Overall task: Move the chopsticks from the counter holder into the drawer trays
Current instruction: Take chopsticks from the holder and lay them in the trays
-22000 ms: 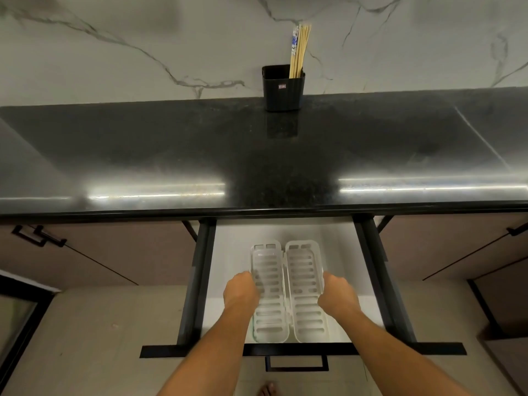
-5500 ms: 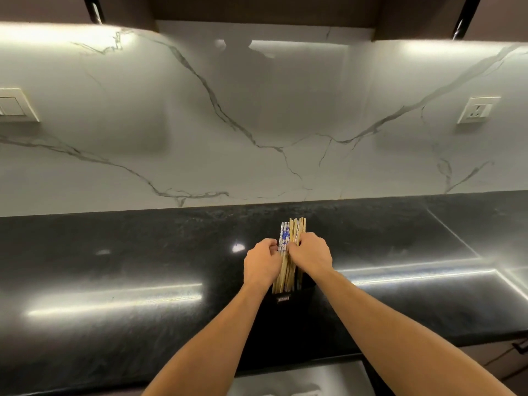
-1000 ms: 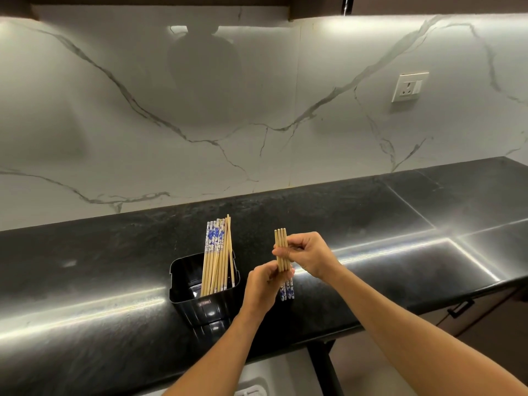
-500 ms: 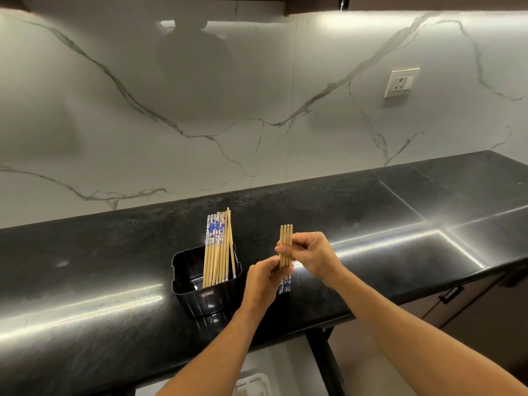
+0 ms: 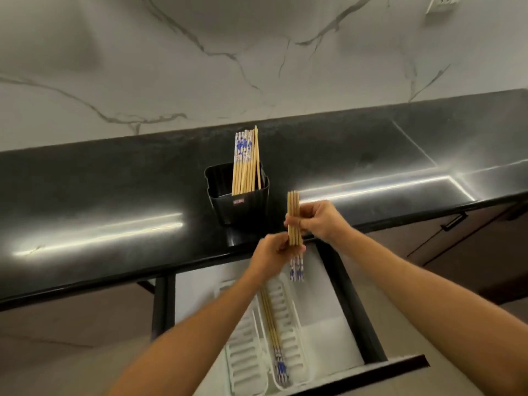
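Note:
A small bundle of wooden chopsticks point(image 5: 294, 207) with blue-and-white patterned ends stands upright over the counter's front edge, patterned ends down. My right hand point(image 5: 320, 220) grips its upper part and my left hand point(image 5: 273, 254) grips it lower down. Behind it, a black holder point(image 5: 238, 204) on the counter keeps several more chopsticks point(image 5: 245, 161), patterned ends up. Below, the open drawer point(image 5: 354, 307) carries two white slotted trays: the left tray point(image 5: 243, 358) and the right tray point(image 5: 291, 315). A few chopsticks point(image 5: 271, 324) lie lengthwise in the right tray.
The black stone counter point(image 5: 114, 195) runs the frame's width under a white marble backsplash. A wall socket point(image 5: 438, 1) sits at the top right. Brown cabinet fronts with a black handle point(image 5: 453, 221) flank the drawer. The drawer's black front rail point(image 5: 371, 375) is near me.
The view has tilted down, bringing the open drawer and its trays into sight. Both hands and the bundle have come toward the counter's front edge, away from the holder.

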